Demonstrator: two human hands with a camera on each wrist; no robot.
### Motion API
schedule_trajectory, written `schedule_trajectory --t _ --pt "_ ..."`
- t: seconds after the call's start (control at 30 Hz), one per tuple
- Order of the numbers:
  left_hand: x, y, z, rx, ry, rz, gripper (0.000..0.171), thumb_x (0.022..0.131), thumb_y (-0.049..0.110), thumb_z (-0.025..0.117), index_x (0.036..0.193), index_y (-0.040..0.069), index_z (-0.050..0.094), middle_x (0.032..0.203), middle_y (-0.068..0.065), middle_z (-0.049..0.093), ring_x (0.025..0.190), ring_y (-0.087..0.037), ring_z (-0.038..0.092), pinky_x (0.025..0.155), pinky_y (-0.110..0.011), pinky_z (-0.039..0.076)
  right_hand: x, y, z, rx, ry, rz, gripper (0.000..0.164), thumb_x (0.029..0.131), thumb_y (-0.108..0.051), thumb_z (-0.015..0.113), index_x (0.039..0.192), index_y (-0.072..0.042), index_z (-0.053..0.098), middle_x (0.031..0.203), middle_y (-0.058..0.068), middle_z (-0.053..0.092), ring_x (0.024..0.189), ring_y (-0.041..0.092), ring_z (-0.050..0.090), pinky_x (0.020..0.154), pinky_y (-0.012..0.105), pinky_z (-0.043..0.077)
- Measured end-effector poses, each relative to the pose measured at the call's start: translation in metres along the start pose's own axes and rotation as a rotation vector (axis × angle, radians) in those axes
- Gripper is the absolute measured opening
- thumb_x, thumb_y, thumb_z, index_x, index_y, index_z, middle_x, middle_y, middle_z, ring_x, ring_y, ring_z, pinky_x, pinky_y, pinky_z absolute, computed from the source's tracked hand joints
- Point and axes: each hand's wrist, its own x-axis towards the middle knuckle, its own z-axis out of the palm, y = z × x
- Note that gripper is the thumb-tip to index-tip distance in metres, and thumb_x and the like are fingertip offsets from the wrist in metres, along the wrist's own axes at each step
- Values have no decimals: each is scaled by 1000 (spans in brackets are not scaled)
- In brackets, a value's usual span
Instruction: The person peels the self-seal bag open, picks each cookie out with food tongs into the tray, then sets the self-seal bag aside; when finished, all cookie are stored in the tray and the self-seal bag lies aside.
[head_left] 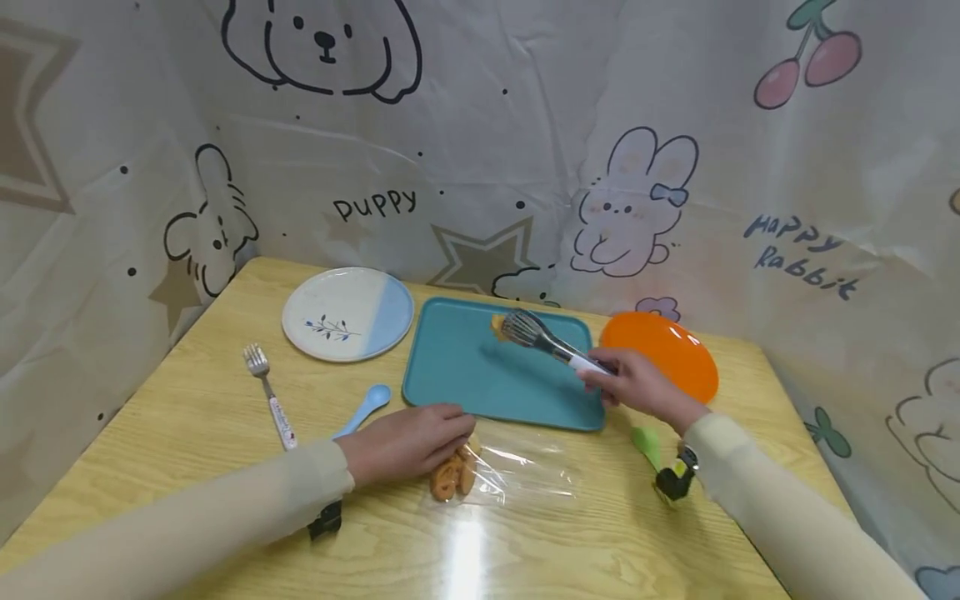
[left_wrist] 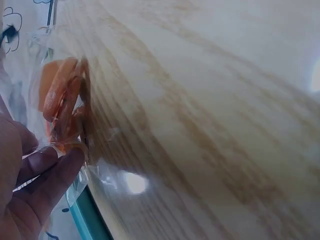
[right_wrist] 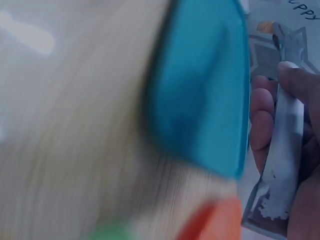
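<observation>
My left hand (head_left: 416, 446) grips a clear plastic bag (head_left: 532, 471) on the table, at the end where several brown pretzel-shaped cookies (head_left: 447, 477) lie. In the left wrist view, the fingers and thumb pinch the film beside the cookies (left_wrist: 62, 95). My right hand (head_left: 637, 383) holds metal tongs (head_left: 536, 333) by their white-covered handle (right_wrist: 285, 145), fingers wrapped round it. A small golden-brown cookie (head_left: 497, 326) sits at the tongs' slotted tips, over the teal tray (head_left: 480, 379). The tongs' shadow falls on the tray.
A white and blue plate (head_left: 348, 283) stands at the back left, near a fork (head_left: 273, 400) and a blue spoon (head_left: 367, 407). An orange plate (head_left: 675, 358) is right of the tray. A green utensil (head_left: 646, 446) lies below my right wrist. A printed curtain (head_left: 480, 150) hangs behind.
</observation>
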Motion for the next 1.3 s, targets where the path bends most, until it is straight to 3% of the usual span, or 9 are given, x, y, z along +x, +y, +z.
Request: schedule_trajectory --t 0.2,0.37,0.6,0.77,0.9,1.0,1.17,1.3 --pt "2 -2 -2 5 -11 15 9 103 22 47 96 19 53 83 9 50 73 -4 45 62 -16 42 52 -16 19 226 -85 135 37 97 -32 59 116 -1 62 90 15 66 59 13 55 58 26 52" --pt "4 -2 -2 9 -27 18 9 103 23 47 100 18 54 87 8 53 76 -4 47 65 -16 45 70 -21 33 372 -146 227 37 97 -28 60 123 -2 59 82 4 66 56 9 53 55 22 49" --pt "6 -2 -3 33 -24 36 8 102 22 48 97 18 52 85 7 52 75 -5 46 64 -17 44 77 -23 41 367 -141 287 36 96 -30 61 122 -4 61 83 3 68 56 9 54 56 22 49" --pt "5 0 -3 21 -33 41 7 102 20 48 97 18 53 84 8 52 75 -5 46 64 -16 43 72 -15 39 321 -148 278 40 95 -32 62 123 -3 60 90 7 69 59 9 56 59 23 52" --pt "4 1 -2 32 -25 44 8 102 20 48 97 17 53 84 8 53 74 -4 46 64 -16 43 57 -16 24 265 -117 232 43 95 -35 62 121 0 60 97 14 67 61 10 56 61 25 52" --pt "4 1 -2 22 -18 40 7 102 19 49 97 17 54 83 8 52 73 -4 45 62 -16 42 33 -20 4 219 -84 204 44 95 -38 61 122 -3 60 102 18 66 65 14 57 64 27 51" --pt "3 1 -1 4 -9 37 9 102 20 49 93 17 52 81 9 49 71 -4 43 60 -16 40 -28 -15 -25 105 -88 73 31 96 -33 61 113 -7 61 94 14 66 66 22 60 59 28 52" --pt "0 -2 0 24 4 28 12 103 21 47 91 19 49 80 9 46 70 -5 42 59 -16 39 -81 -4 -38 27 -167 12 24 97 -26 60 112 -7 61 82 6 64 61 20 61 54 28 52"
